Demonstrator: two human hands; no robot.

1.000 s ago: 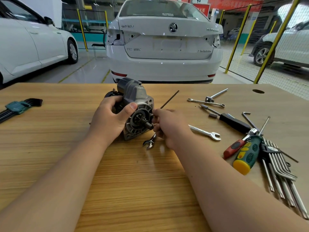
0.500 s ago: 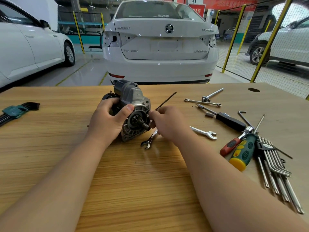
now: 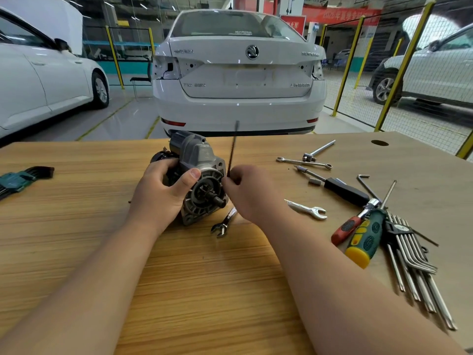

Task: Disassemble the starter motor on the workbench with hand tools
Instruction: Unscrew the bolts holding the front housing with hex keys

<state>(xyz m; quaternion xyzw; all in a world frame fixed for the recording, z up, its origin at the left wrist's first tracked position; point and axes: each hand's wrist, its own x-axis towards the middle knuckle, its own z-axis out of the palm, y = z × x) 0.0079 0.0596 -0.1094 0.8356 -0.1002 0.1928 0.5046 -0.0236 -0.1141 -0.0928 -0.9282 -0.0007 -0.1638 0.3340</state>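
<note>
A grey starter motor (image 3: 198, 160) lies on the wooden workbench (image 3: 204, 290), its round nose and shaft facing me. My left hand (image 3: 160, 193) grips its left side, thumb on the front flange. My right hand (image 3: 252, 193) sits just right of the flange and pinches the lower end of a long thin dark hex key (image 3: 233, 148), which stands nearly upright. Where the key's tip meets the motor is hidden by my fingers. A small combination wrench (image 3: 223, 224) lies under my right wrist.
To the right lie an open-end wrench (image 3: 307, 209), a black-handled driver (image 3: 343, 191), a red screwdriver (image 3: 345, 230), a green-and-yellow screwdriver (image 3: 364, 240), a fan of long hex keys (image 3: 414, 265) and a T-socket tool (image 3: 316, 151). A green hex key set (image 3: 18, 181) sits far left. A white car stands beyond the bench.
The long hex key has swung from leaning right to nearly upright as my right hand turned at the flange. My left hand keeps its hold on the motor.
</note>
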